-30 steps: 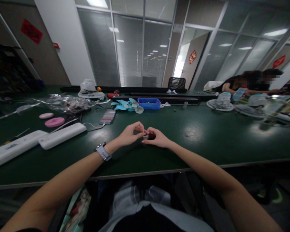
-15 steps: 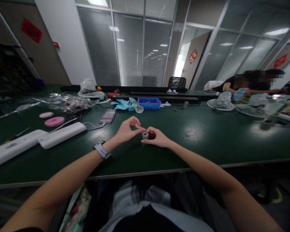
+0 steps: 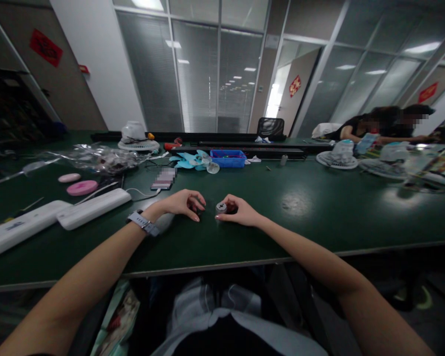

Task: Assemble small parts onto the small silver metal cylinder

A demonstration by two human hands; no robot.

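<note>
The bench (image 3: 319, 212) is spanning the frame, its dark green surface reflecting the ceiling lights in glossy patches at centre right and far right. The right hand (image 3: 243, 212) is gripping a small metal cylinder (image 3: 221, 208) between thumb and fingers; the cylinder is standing upright at the centre of the frame. The left hand (image 3: 183, 203) is hovering just left of it, not touching it, with thumb and curled fingers apart; whether anything small is lying within the fingers cannot be told.

At left, two white bars (image 3: 96, 208) are lying near a pink disc (image 3: 82, 188), and clear wrap (image 3: 104, 158) is spreading behind. A phone (image 3: 163, 179) is resting left of centre, with a cable attached. Blue blades (image 3: 191, 159) are lying beside a blue tray (image 3: 228, 158) at upper centre.

Beyond the bench, blinds (image 3: 200, 79) are hanging behind glass, and a chair (image 3: 270, 127) is standing near an open door (image 3: 300, 84). At upper right, people (image 3: 378, 123) are leaning over near white fans (image 3: 341, 155).
</note>
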